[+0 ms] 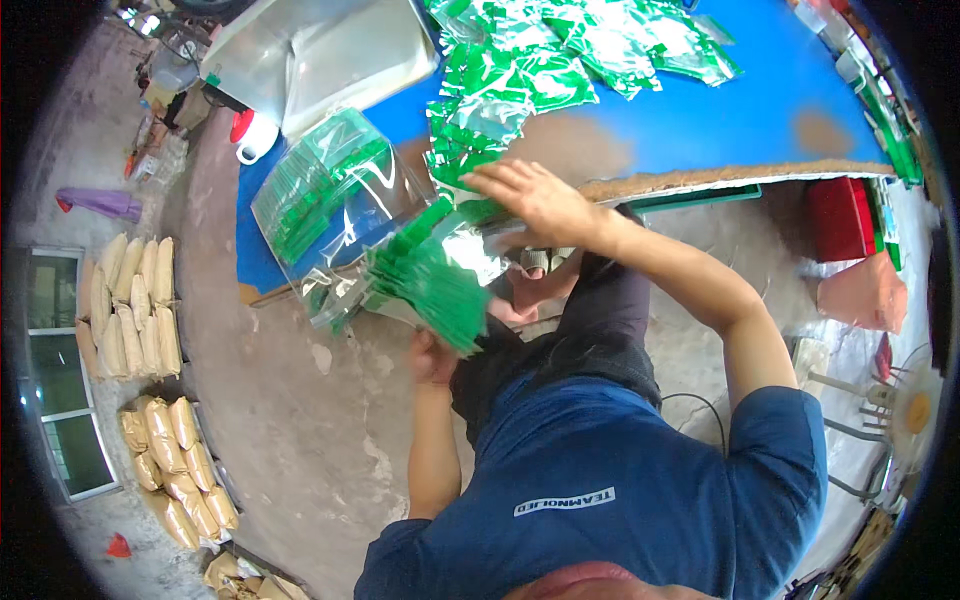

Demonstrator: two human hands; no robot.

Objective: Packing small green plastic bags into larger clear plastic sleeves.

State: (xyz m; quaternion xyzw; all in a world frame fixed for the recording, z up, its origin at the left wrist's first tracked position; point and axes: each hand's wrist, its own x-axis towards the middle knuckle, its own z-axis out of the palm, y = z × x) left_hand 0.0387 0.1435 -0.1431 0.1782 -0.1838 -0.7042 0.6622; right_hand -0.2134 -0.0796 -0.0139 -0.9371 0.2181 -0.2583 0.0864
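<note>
My left hand (432, 358) is closed around the lower end of a fanned stack of green packets (432, 285), held in front of the table edge. The stack is slightly blurred. My right hand (540, 203) is stretched out flat with its fingers pointing left, just above the near table edge. Its fingertips are close to the loose green-and-clear packets (520, 75) heaped on the blue tabletop; whether they touch any is unclear. To the left of the stack lies a large clear plastic bag (325, 185) with rows of green packets inside, its open end towards the stack.
The blue table (760, 120) has a worn brown edge. A metal tray (350, 60) and a white jug with a red lid (254, 136) stand at its left. Filled sacks (165, 450) line the left floor. A red bin (840, 220) and a fan (912, 412) stand right.
</note>
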